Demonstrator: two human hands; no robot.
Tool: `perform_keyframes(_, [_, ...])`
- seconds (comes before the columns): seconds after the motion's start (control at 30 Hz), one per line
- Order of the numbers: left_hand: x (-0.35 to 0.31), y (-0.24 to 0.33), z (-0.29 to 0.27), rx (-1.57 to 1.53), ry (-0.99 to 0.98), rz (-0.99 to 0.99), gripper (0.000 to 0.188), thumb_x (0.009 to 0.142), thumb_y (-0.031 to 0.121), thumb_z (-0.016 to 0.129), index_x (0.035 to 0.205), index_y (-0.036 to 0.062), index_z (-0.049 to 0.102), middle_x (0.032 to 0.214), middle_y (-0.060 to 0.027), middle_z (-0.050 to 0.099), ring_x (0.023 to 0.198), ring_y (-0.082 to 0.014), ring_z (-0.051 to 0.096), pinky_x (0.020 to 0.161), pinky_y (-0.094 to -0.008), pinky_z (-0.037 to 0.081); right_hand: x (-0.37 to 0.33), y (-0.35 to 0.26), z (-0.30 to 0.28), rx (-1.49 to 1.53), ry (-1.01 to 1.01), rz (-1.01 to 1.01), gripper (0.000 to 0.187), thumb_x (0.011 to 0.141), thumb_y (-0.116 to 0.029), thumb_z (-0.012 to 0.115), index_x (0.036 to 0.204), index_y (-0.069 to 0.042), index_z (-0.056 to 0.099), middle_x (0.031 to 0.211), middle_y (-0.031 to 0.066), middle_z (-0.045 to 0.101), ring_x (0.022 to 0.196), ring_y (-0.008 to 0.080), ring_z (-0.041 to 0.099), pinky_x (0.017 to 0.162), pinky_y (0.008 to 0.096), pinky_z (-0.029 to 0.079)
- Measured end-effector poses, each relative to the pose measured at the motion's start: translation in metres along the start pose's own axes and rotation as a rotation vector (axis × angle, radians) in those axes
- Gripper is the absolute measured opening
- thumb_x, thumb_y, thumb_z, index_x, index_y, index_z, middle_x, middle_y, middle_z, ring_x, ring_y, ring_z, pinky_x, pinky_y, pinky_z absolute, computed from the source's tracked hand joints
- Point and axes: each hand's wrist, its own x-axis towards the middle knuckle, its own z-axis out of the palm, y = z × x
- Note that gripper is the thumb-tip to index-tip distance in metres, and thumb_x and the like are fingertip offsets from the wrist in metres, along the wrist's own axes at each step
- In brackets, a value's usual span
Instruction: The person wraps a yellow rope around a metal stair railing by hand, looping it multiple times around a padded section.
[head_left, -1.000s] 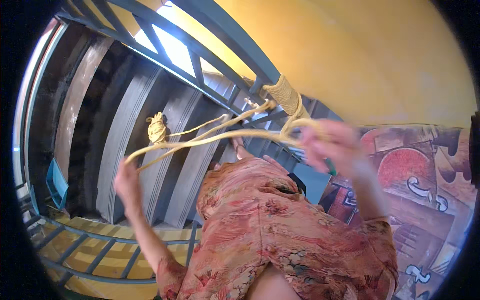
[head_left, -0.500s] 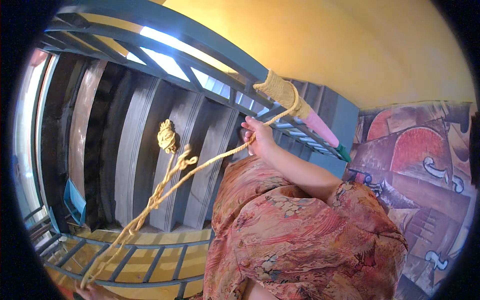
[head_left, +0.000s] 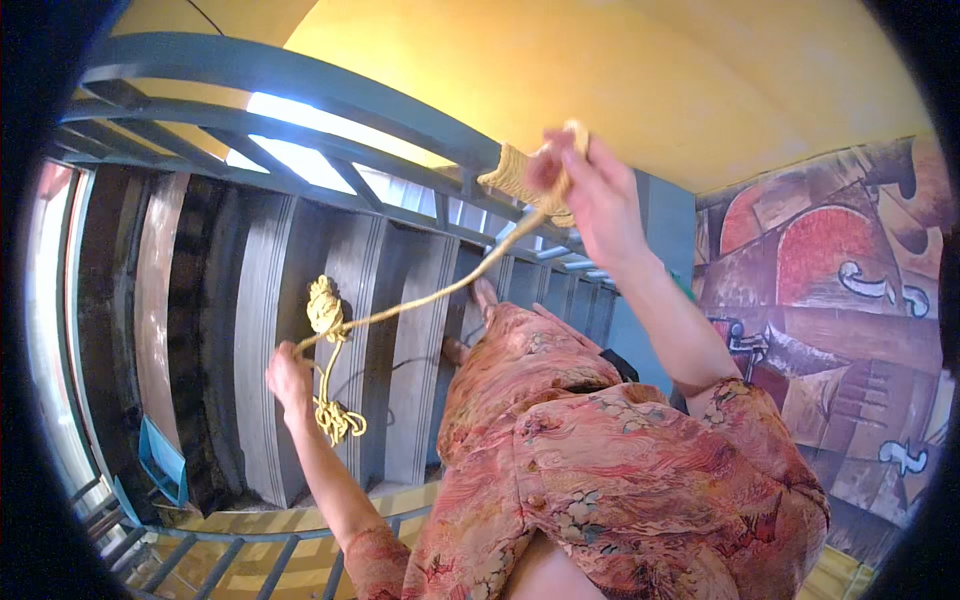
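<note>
Tan rope is wound in a tight sleeve (head_left: 515,178) around the blue handrail (head_left: 330,75). At its right end my right hand (head_left: 603,205) is raised, its fingers closed around the rope and partly smeared by motion. From there a single strand of rope (head_left: 430,297) runs down to the left. My left hand (head_left: 289,378), out over the stairs, pinches this strand. A bundled knot of rope (head_left: 325,308) hangs beside the left hand, and a loose tangle of rope (head_left: 340,420) lies lower down.
Grey stair treads (head_left: 265,310) descend below me, with a foot (head_left: 485,292) on one. A second blue railing (head_left: 230,550) runs along the bottom left. A yellow wall (head_left: 640,70) and a painted mural (head_left: 820,300) stand behind the handrail.
My right hand has risen to the wrapped part of the handrail and closed on the rope. My left hand has come up from the lower left edge. The bundled knot hangs slightly lower.
</note>
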Motion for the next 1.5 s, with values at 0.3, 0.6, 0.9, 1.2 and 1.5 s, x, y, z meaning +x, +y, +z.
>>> perform_keyframes(0.3, [0.046,0.017,-0.111,-1.099,-0.079,-0.198,0.014,0.091,0.015,0.063,0.084,0.0036,0.06,0.065,0.0046,0.045,0.054,-0.0036,0.039,0.051,-0.0203,0.03,0.163,-0.076,-0.058,0.129,-0.151,-0.191,0.053,0.097,-0.022,0.047,0.14,0.003,0.03,0.12,0.0213,0.058,0.1,0.0281,0.063,0.087,0.0376,0.053])
perform_keyframes(0.6, [0.07,0.098,-0.255,-1.833,0.261,0.23,0.033,0.101,0.03,0.045,0.097,0.0003,0.059,0.06,0.0019,0.035,0.05,-0.0067,0.028,0.046,-0.0217,0.025,0.16,0.051,-0.099,-0.836,-0.609,0.196,0.054,0.087,-0.046,0.062,0.117,-0.002,0.061,0.099,0.0155,0.069,0.089,0.0235,0.066,0.079,0.0352,0.054])
perform_keyframes(0.9, [0.12,0.23,-0.248,-1.126,0.377,0.07,0.03,0.098,0.031,0.052,0.104,0.0037,0.063,0.078,-0.0011,0.06,0.055,-0.0014,0.042,0.045,-0.0162,0.03,0.119,0.072,-0.055,-0.876,-0.765,0.1,0.074,0.058,-0.039,0.085,0.112,0.004,0.058,0.1,0.0194,0.065,0.093,0.032,0.062,0.08,0.0368,0.049])
perform_keyframes(1.2, [0.134,0.303,-0.215,-0.851,0.172,0.442,0.014,0.094,0.012,0.057,0.101,0.0073,0.068,0.08,0.0005,0.061,0.054,-0.0038,0.042,0.046,-0.0202,0.031,0.026,0.066,-0.054,-0.922,-0.325,-0.261,0.049,0.073,-0.028,0.076,0.108,0.002,0.059,0.106,0.0195,0.063,0.096,0.0368,0.061,0.084,0.0433,0.048])
perform_keyframes(1.5, [0.177,0.328,-0.17,0.31,0.433,0.698,0.019,0.09,0.023,0.058,0.1,0.0122,0.07,0.095,-0.0084,0.065,0.093,-0.0241,0.059,0.091,-0.0406,0.039,0.016,0.196,-0.018,-0.809,0.015,-0.136,0.056,0.086,-0.031,0.062,0.129,0.0,0.045,0.136,0.0269,0.041,0.128,0.0419,0.037,0.106,0.0469,0.031])
